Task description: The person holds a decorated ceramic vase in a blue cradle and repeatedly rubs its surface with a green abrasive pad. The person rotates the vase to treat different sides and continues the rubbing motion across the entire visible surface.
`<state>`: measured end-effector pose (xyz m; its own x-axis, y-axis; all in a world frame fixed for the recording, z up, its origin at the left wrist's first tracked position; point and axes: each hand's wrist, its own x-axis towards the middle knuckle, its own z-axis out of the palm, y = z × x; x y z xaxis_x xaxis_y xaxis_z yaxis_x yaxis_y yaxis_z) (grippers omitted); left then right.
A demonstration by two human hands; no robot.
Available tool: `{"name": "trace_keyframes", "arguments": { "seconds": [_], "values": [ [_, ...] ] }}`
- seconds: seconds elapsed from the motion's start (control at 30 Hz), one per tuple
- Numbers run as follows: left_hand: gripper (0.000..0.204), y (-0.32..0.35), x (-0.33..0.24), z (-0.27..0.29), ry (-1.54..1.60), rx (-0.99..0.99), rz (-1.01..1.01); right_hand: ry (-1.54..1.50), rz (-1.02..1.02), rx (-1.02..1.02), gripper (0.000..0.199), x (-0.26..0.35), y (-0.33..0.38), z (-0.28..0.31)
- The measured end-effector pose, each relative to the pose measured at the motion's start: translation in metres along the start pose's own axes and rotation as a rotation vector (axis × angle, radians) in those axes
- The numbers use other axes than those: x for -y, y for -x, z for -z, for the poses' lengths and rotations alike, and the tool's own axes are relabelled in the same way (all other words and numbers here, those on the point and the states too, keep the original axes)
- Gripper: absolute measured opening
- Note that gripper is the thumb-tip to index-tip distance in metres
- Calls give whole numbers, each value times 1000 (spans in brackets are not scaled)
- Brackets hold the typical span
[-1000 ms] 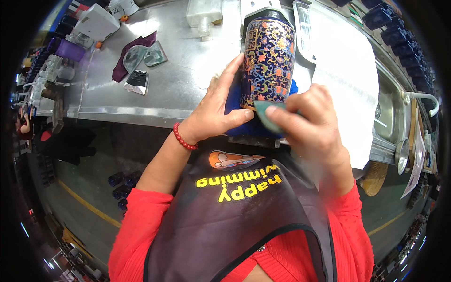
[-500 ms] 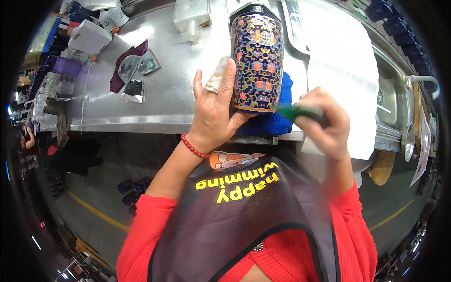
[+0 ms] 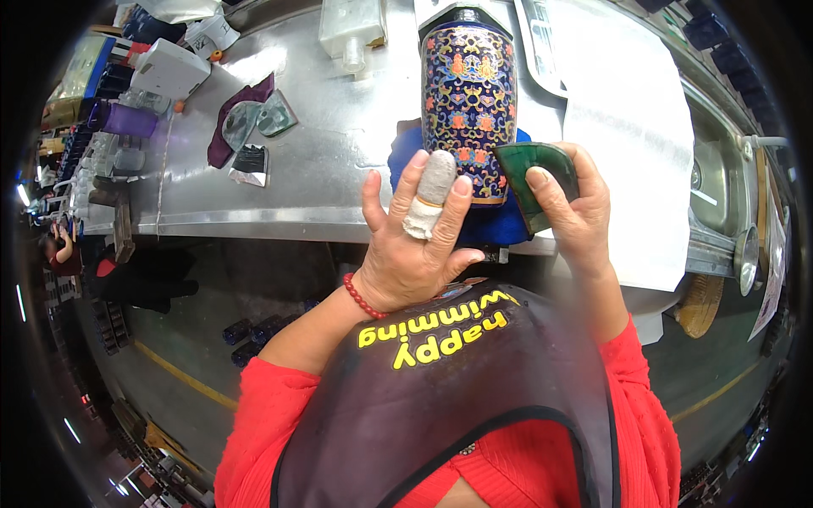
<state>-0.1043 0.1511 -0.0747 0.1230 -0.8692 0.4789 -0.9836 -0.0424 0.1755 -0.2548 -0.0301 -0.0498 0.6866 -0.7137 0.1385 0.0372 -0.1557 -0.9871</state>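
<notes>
A tall dark-blue vase (image 3: 468, 93) with coloured flower patterns stands upright on a blue cloth (image 3: 405, 161) at the near edge of a steel worktable (image 3: 322, 178). My left hand (image 3: 417, 241) is spread open just in front of the vase, fingers apart, its bandaged middle finger near the vase's base; I cannot tell whether it touches. My right hand (image 3: 576, 212) grips a dark green curved pad (image 3: 532, 173) beside the vase's lower right side.
A large white sheet (image 3: 627, 127) covers the table's right part, with a steel sink (image 3: 720, 182) beyond it. A purple rag (image 3: 229, 127), grey-green pads (image 3: 267, 118), white plastic containers (image 3: 351, 30) and small boxes (image 3: 169, 72) lie at the left and back.
My left hand has let go of the vase and opened in front of it. My right hand has lifted the green pad up beside the vase.
</notes>
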Motion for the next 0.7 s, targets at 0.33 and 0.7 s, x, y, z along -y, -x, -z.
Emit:
{"name": "trace_keyframes", "arguments": {
  "seconds": [0.33, 0.7],
  "values": [
    [55, 3, -1, -4, 156, -111, -13, 5, 8, 2, 20, -4, 0, -1],
    [41, -6, 3, -6, 164, -189, -122, 15, -7, -12, 23, -3, 2, 2]
  ]
}}
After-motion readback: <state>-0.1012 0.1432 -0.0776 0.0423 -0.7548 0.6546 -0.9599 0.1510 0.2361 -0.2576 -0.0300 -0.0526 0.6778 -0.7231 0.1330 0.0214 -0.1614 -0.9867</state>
